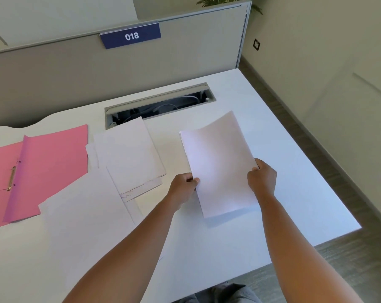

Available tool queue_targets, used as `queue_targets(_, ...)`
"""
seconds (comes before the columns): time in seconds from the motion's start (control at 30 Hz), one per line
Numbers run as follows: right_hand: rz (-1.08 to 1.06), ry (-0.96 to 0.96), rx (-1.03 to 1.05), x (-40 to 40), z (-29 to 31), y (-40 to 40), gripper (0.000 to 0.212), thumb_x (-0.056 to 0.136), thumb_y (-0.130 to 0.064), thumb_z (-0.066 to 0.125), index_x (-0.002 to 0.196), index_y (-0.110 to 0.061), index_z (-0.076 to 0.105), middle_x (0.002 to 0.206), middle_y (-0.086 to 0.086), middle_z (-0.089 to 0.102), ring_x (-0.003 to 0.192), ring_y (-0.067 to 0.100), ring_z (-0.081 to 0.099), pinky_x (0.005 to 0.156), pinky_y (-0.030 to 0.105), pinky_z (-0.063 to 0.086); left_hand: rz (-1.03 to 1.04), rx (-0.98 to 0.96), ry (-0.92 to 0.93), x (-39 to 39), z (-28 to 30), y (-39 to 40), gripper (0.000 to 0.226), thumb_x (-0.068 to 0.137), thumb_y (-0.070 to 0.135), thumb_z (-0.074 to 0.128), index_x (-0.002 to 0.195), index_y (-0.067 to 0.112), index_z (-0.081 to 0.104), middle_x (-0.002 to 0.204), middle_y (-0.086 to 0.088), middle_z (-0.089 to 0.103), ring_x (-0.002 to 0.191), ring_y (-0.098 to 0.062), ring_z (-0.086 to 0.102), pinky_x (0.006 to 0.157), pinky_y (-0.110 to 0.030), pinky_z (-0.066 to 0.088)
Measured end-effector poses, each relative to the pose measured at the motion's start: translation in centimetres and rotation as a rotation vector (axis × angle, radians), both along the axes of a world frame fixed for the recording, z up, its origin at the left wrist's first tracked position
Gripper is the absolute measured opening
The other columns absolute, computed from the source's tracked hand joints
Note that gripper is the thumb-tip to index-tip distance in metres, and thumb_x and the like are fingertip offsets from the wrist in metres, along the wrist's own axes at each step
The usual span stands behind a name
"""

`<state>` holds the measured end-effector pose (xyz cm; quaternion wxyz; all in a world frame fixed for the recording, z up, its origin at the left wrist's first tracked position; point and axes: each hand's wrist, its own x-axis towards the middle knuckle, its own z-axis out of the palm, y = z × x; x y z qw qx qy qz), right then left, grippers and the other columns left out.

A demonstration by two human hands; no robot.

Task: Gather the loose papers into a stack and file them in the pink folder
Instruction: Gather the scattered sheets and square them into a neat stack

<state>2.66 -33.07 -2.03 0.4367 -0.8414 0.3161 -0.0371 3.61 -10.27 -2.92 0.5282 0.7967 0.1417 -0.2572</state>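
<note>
A thin stack of white sheets [218, 165] is held tilted above the white worktop [272, 132], more loose white papers [123, 154] lie overlapping to its left, and the pink folder [38, 169] lies open at the far left, its metal fastener [11, 178] showing.

The stack of papers [218, 162] was thin, smooth white paper that bent a little. The loose sheets [128, 154] were the same plain paper. The pink folder [53, 158] looked like matt card, with a shiny gold metal clip [11, 177]. The desk [283, 171] was smooth, matt and white. The floor [349, 259] looked like rough carpet.
</note>
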Motion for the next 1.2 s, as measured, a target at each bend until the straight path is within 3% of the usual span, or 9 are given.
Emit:
queue_targets(0.17,-0.045,0.083,-0.034,0.1,-0.9,-1.8,0.042,0.068,0.004,0.037,0.096,-0.011,0.064,0.088,0.01,0.055,0.075,0.028,0.046,0.066,0.04,0.041,0.062,-0.039,0.029,-0.1,-0.7,-1.8,0.016,0.094,0.017,0.064,0.105,0.01,0.075,0.093,-0.005,0.074,0.071,-0.015,0.063,0.086,-0.031,0.055)
queue_targets(0.37,-0.058,0.125,-0.085,0.3,-2.0,-3.2,0.053,0.075,0.006,0.041,0.121,-0.011,0.064,0.101,0.013,0.058,0.086,0.026,0.052,0.075,0.029,0.042,0.118,-0.023,0.054,0.0,-1.8,-3.3,0.012,0.089,0.018,0.072,0.1,0.016,0.075,0.093,-0.003,0.077,0.067,-0.015,0.064,0.086,-0.031,0.057)
queue_targets(0.5,-0.08,0.147,-0.081,0.5,-2.3,-3.5,0.056,0.078,0.003,0.041,0.128,-0.013,0.059,0.111,0.014,0.059,0.102,0.031,0.056,0.086,0.045,0.049,0.157,-0.021,0.069,0.0,-2.2,-3.6,0.006,0.085,0.019,0.076,0.09,0.02,0.075,0.086,0.0,0.077,0.065,-0.014,0.066,0.085,-0.03,0.057)
queue_targets(0.63,-0.079,0.182,-0.064,0.4,-2.7,-3.9,0.042,0.073,0.001,0.039,0.098,-0.02,0.065,0.101,0.009,0.058,0.086,0.032,0.051,0.068,0.041,0.04,0.195,-0.004,0.089,-0.1,-2.4,-3.7,0.006,0.08,0.021,0.08,0.082,0.022,0.075,0.071,0.006,0.076,0.053,-0.006,0.065,0.069,-0.021,0.054)
queue_targets(0.7,-0.084,0.22,-0.06,0.4,-2.8,-4.0,0.03,0.07,0.0,0.037,0.078,-0.026,0.049,0.094,0.005,0.051,0.078,0.028,0.042,0.065,0.039,0.035,0.214,0.002,0.091,-0.1,-2.5,-3.7,0.008,0.079,0.022,0.081,0.078,0.025,0.073,0.067,0.006,0.075,0.053,-0.005,0.067,0.069,-0.021,0.055)
queue_targets(0.8,-0.122,0.222,-0.101,0.5,-3.2,-4.0,0.036,0.078,-0.003,0.044,0.103,-0.022,0.062,0.109,0.006,0.059,0.096,0.033,0.052,0.081,0.041,0.044,0.228,0.025,0.085,-0.2,-2.4,-3.4,0.004,0.08,0.025,0.076,0.083,0.023,0.077,0.068,0.007,0.076,0.061,-0.007,0.07,0.077,-0.026,0.059)
queue_targets(0.9,-0.163,0.216,-0.232,0.8,-3.3,-3.3,0.042,0.087,-0.014,0.051,0.129,-0.015,0.055,0.133,0.008,0.052,0.122,0.03,0.044,0.096,0.045,0.035,0.249,0.089,0.052,-0.4,-1.9,-2.2,0.012,0.08,0.03,0.066,0.078,0.027,0.077,0.075,0.01,0.076,0.078,-0.015,0.073,0.07,-0.026,0.056)
queue_targets(1.03,-0.167,0.14,-0.297,1.7,-2.7,-0.9,0.037,0.087,-0.02,0.055,0.124,-0.015,0.057,0.132,0.009,0.049,0.121,0.031,0.04,0.091,0.046,0.036,0.318,0.143,0.03,-0.7,-1.5,0.5,0.016,0.082,0.029,0.063,0.088,0.025,0.077,0.081,0.009,0.074,0.083,-0.017,0.071,0.064,-0.022,0.045)
queue_targets(1.2,-0.04,-0.065,-0.287,3.3,-1.6,4.4,0.028,0.086,-0.019,0.057,0.113,-0.015,0.062,0.123,0.006,0.054,0.116,0.028,0.041,0.082,0.04,0.043,0.411,0.162,0.02,-1.2,-0.9,3.9,0.015,0.081,0.029,0.061,0.083,0.027,0.076,0.07,0.009,0.071,0.058,-0.014,0.06,0.053,-0.018,0.04)
